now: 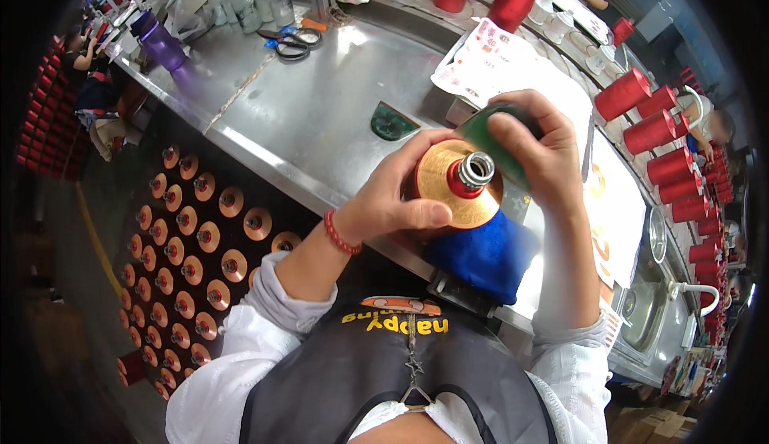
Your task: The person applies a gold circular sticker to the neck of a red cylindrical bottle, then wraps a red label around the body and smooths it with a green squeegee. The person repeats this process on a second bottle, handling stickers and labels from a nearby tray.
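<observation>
At the centre of the frame the left hand [392,196] is gripping a bottle [458,184] — gold shoulder, red neck, bare metal thread — with its fingers clamped round the side. The right hand [533,148] is pressing a green pad [485,136] against the shoulder, fingers closed on it. The wiping looks underway, not finished, and no cap is on yet. A blue cloth [485,256] is lying under the bottle on the steel surface [320,100]. Many like bottles [192,244] are waiting at lower left; red tubes [653,132] are lining the right edge, scissors [292,44] lying at the top — nothing is crowding the hands.
</observation>
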`<state>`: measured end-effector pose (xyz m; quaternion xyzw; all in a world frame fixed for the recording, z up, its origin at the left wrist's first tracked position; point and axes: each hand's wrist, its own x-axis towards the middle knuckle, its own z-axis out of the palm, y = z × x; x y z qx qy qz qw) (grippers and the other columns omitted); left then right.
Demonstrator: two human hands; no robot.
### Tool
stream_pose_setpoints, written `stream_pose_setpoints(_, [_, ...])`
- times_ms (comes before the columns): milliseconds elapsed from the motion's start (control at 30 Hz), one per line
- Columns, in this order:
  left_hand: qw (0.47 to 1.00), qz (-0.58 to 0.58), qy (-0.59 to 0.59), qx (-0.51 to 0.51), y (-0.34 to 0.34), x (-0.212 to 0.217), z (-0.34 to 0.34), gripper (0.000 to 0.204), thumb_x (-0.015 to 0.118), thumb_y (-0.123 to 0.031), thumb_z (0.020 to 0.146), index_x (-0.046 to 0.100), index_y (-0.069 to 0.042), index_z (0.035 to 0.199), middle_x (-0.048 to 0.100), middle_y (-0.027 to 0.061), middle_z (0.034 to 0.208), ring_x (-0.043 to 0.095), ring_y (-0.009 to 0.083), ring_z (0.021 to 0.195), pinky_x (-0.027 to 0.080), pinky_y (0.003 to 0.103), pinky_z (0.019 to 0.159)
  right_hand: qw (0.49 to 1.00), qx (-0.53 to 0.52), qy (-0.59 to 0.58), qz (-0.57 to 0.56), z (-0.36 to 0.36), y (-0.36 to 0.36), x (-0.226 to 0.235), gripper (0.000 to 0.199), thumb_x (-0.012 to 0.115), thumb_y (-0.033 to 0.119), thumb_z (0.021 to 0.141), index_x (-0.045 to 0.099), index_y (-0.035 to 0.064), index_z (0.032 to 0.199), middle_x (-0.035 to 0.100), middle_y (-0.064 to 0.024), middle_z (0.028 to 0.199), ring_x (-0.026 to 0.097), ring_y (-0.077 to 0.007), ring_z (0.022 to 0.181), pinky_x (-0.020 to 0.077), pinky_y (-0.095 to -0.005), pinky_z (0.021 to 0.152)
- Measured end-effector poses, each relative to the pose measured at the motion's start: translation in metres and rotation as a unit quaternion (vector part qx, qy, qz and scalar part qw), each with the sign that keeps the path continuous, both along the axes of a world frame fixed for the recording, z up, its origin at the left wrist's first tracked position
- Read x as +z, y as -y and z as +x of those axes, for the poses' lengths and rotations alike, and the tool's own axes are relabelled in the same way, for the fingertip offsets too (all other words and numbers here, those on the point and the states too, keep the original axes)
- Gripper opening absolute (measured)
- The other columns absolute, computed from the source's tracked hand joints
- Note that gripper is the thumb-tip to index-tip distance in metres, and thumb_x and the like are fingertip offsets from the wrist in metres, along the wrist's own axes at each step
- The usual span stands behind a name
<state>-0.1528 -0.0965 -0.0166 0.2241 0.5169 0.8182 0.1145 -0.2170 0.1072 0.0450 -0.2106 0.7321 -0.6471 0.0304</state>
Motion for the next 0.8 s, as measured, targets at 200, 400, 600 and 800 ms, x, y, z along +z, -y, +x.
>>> stream_pose_setpoints(200, [0.970,-0.129,-0.112,0.170,-0.004,0.008,0.004,0.105,0.082,-0.055,0.078,0.030,0.004,0.148,0.052,0.0193,0.135,0.053,0.0233,0.127,0.041,0.035,0.109,0.999,-0.008,-0.012,0.045,-0.002,0.000,-0.003,0.023,0.075,0.018,0.090,0.068,0.0006,0.103,0.069,-0.0037,0.091,0.062,-0.0104,0.085,0.0517,-0.0271,0.079])
stream_pose_setpoints(400, [0.991,-0.053,-0.034,0.120,-0.013,-0.005,0.002,0.081,0.078,-0.037,0.083,0.036,0.003,0.140,0.056,0.0150,0.128,0.058,0.0196,0.117,0.047,0.033,0.102,0.993,-0.017,-0.046,0.111,-0.016,-0.003,0.001,0.020,0.074,0.016,0.091,0.068,0.0014,0.104,0.068,-0.0025,0.090,0.061,-0.0102,0.085,0.0508,-0.0259,0.079])
stream_pose_setpoints(600, [0.994,-0.062,-0.025,0.085,-0.010,-0.006,-0.009,0.085,0.076,-0.035,0.083,0.032,0.004,0.144,0.054,0.0148,0.131,0.055,0.0195,0.124,0.044,0.035,0.106,0.991,0.055,-0.100,0.076,-0.029,-0.001,0.004,0.020,0.074,0.014,0.090,0.068,0.0011,0.103,0.069,-0.0032,0.086,0.063,-0.0100,0.081,0.0516,-0.0260,0.074])
stream_pose_setpoints(800, [0.997,-0.052,-0.021,0.047,-0.004,-0.005,-0.021,0.087,0.078,-0.041,0.082,0.035,0.004,0.143,0.054,0.0155,0.132,0.054,0.0205,0.124,0.044,0.035,0.106,0.997,0.072,-0.013,0.011,-0.034,0.000,0.002,0.021,0.075,0.017,0.091,0.069,0.0010,0.104,0.069,-0.0028,0.092,0.062,-0.0103,0.088,0.0511,-0.0259,0.080])
